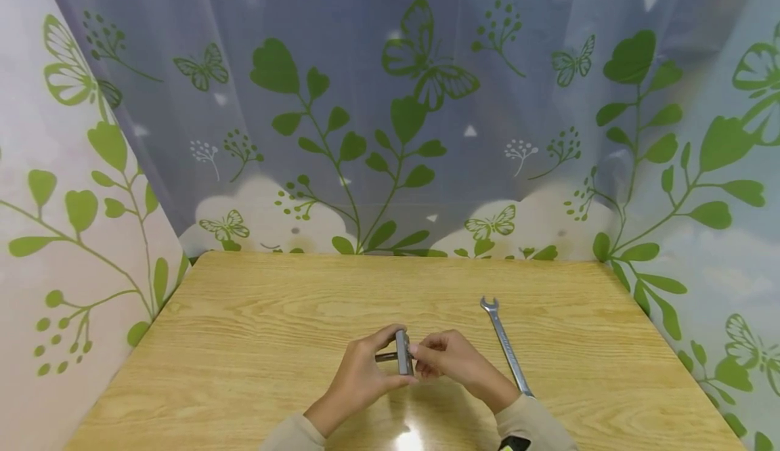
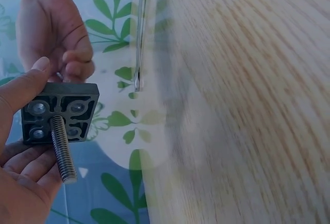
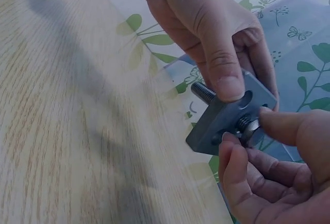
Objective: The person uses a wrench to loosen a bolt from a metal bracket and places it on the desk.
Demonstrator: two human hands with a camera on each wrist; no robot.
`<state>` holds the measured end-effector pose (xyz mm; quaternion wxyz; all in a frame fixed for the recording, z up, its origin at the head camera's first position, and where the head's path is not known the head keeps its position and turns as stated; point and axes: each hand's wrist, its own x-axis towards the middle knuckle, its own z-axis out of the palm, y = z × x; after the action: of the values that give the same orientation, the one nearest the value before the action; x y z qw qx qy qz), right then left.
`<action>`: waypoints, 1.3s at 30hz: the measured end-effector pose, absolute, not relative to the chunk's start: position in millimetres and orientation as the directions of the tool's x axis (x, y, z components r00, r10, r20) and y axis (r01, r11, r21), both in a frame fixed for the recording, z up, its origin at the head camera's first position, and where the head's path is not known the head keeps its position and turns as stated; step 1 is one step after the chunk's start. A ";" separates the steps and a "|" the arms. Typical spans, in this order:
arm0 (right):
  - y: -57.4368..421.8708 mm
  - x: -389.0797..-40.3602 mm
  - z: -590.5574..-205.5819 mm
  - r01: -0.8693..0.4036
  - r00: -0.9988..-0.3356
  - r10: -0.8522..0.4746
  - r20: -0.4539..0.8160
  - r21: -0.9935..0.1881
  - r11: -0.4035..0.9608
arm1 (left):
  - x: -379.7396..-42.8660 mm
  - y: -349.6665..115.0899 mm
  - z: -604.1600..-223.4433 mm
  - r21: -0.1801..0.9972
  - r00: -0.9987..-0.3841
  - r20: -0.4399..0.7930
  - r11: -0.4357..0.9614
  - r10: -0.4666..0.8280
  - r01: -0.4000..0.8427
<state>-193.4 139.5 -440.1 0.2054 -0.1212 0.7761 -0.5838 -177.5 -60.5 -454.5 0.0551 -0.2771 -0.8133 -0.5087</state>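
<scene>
Curtain [image 1: 359, 139] printed with leaves and butterflies backs a wood-grain table [image 1: 244, 342]. On it lies an open-end wrench [image 1: 507, 345]. Left hand [image 1: 361, 371], thumb spread from fingers, grips a square metal plate [image 3: 224, 118] by opposite edges above the table; right hand [image 1: 456, 361], fingers nearly closed, pinches one end of the bolt [image 2: 62, 152] passing through that plate.
</scene>
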 end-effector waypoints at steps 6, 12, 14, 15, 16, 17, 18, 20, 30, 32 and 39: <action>139.8 -190.6 -436.5 -0.111 -0.910 -0.413 -0.017 -0.953 0.283 | -178.9 -61.1 -455.0 0.815 -0.851 0.363 0.314 0.379 0.487; 137.4 -189.1 -435.5 -0.162 -0.918 -0.394 0.040 -0.946 0.282 | -180.0 -61.4 -453.3 0.822 -0.858 0.355 0.313 0.372 0.476; 136.9 -189.3 -435.8 -0.162 -0.919 -0.393 0.039 -0.944 0.287 | -179.9 -61.6 -453.2 0.824 -0.859 0.352 0.312 0.372 0.473; 136.8 -189.2 -435.9 -0.159 -0.919 -0.392 0.036 -0.945 0.287 | -179.9 -61.7 -453.3 0.824 -0.859 0.350 0.313 0.373 0.471; 136.8 -189.2 -436.3 -0.150 -0.919 -0.393 0.027 -0.946 0.286 | -179.8 -61.8 -453.5 0.822 -0.859 0.350 0.317 0.373 0.473; 137.1 -189.0 -436.8 -0.140 -0.919 -0.393 0.015 -0.947 0.291 | -179.7 -62.0 -453.8 0.821 -0.859 0.351 0.319 0.373 0.473; 136.9 -188.6 -436.6 -0.123 -0.920 -0.392 -0.003 -0.948 0.295 | -179.6 -62.3 -454.2 0.819 -0.858 0.352 0.321 0.373 0.475; 137.7 -187.5 -437.3 -0.088 -0.918 -0.395 -0.039 -0.950 0.299 | -179.5 -62.7 -455.1 0.815 -0.857 0.357 0.324 0.373 0.481; 134.6 -188.1 -443.2 0.071 -0.889 -0.418 -0.186 -0.958 0.277 | -179.6 -61.0 -456.9 0.779 -0.837 0.399 0.343 0.374 0.525; 133.6 -189.0 -443.6 0.081 -0.891 -0.408 -0.197 -0.956 0.283 | -179.3 -60.7 -456.8 0.783 -0.835 0.398 0.334 0.380 0.525; 137.0 -189.0 -442.3 -0.014 -0.904 -0.416 -0.099 -0.965 0.261 | -179.2 -62.2 -456.6 0.807 -0.846 0.372 0.317 0.383 0.499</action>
<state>-189.0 137.0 -442.3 0.1695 -0.1385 0.7759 -0.5917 -179.2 -62.2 -456.6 0.0559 -0.2722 -0.8095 -0.5173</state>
